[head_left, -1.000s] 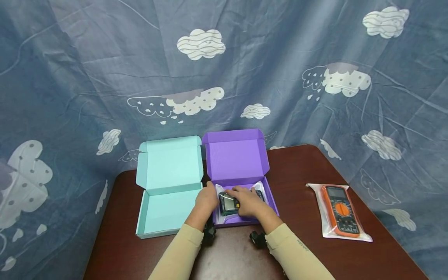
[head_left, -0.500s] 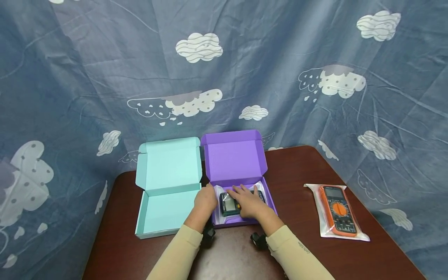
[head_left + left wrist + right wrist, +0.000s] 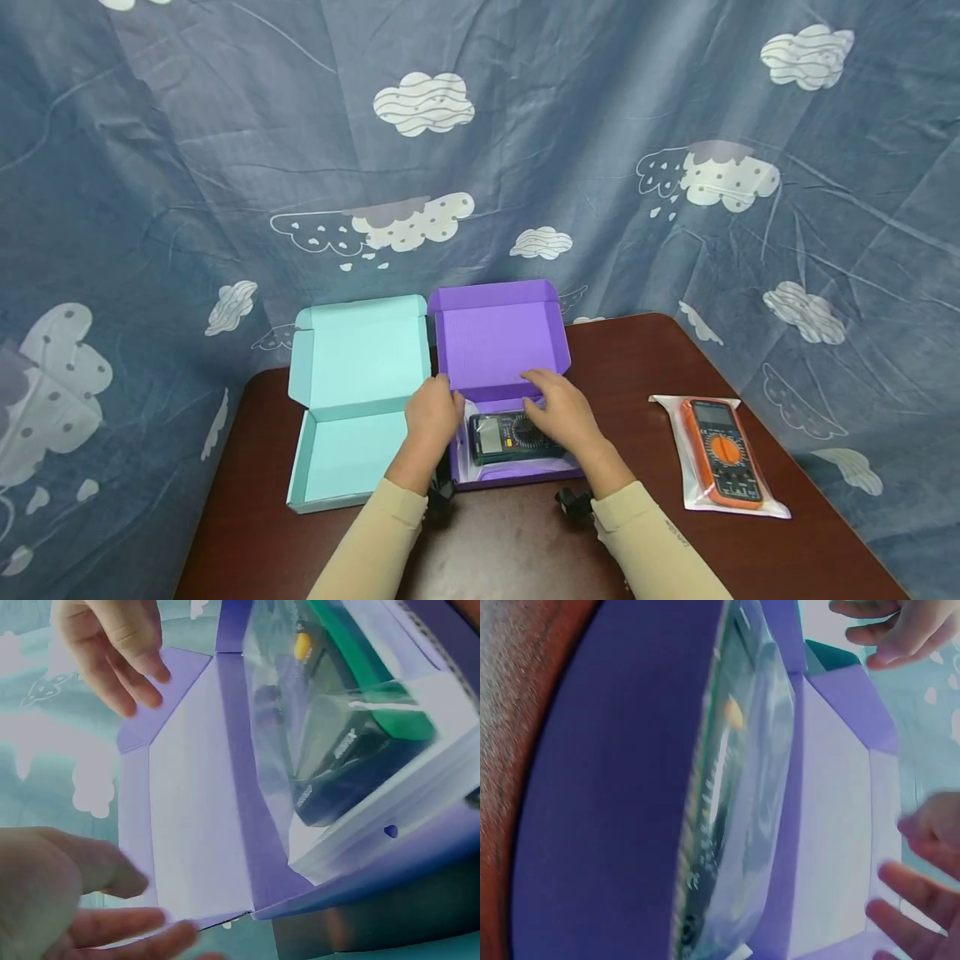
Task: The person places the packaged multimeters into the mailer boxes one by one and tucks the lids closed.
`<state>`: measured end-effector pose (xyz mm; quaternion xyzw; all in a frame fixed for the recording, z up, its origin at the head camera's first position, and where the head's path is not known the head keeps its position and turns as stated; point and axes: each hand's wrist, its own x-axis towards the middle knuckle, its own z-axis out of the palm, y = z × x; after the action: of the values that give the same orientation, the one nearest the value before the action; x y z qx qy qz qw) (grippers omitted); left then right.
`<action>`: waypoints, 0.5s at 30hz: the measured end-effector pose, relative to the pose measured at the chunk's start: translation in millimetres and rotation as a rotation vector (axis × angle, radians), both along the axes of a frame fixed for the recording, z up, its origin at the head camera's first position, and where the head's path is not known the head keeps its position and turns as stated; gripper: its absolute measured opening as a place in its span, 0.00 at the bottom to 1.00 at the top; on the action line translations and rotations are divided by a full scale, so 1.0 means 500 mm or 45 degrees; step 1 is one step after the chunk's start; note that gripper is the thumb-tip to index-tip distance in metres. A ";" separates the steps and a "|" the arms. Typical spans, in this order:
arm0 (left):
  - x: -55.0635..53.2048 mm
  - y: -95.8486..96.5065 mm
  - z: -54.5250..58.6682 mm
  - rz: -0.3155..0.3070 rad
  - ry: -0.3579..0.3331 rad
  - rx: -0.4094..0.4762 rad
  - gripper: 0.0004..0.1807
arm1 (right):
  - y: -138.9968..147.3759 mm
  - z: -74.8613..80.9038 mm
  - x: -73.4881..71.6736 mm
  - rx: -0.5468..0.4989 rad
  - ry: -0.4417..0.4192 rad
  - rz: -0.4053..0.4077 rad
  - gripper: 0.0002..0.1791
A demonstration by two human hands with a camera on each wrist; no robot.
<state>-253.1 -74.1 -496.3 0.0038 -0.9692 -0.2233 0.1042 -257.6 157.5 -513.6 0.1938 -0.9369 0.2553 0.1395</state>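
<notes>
A dark multimeter [image 3: 498, 439] in a clear plastic bag [image 3: 274, 742] lies in the open purple box [image 3: 517, 478]. Its screen, yellow button and dial show in the head view. My left hand [image 3: 433, 410] is over the box's left side, between it and the turquoise box. In the left wrist view its fingers [image 3: 112, 928] are spread apart and hold nothing. Over the right part of the purple box is my right hand [image 3: 566, 410], covering the multimeter's right end from above. The right wrist view shows its fingers [image 3: 919, 892] loosely spread, with nothing between them.
To the left stands an open turquoise box [image 3: 360, 454] with its lid raised. An orange multimeter [image 3: 724, 454] in a clear bag lies on the right of the brown table [image 3: 622, 550]. Behind the table hangs a blue cloud-patterned curtain [image 3: 600, 125].
My right hand has come up off the bagged multimeter and shifted right, uncovering its dial. My left hand has moved slightly up and left. The multimeter remains in the purple box.
</notes>
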 end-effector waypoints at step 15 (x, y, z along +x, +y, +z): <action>-0.028 -0.002 0.004 -0.157 0.177 0.531 0.32 | 0.038 0.000 -0.042 -0.498 -0.153 -0.355 0.46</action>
<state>-267.1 -75.2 -494.4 -0.0493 -0.8909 -0.4245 0.1539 -278.5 176.5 -513.5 0.0163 -0.8939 0.4212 0.1523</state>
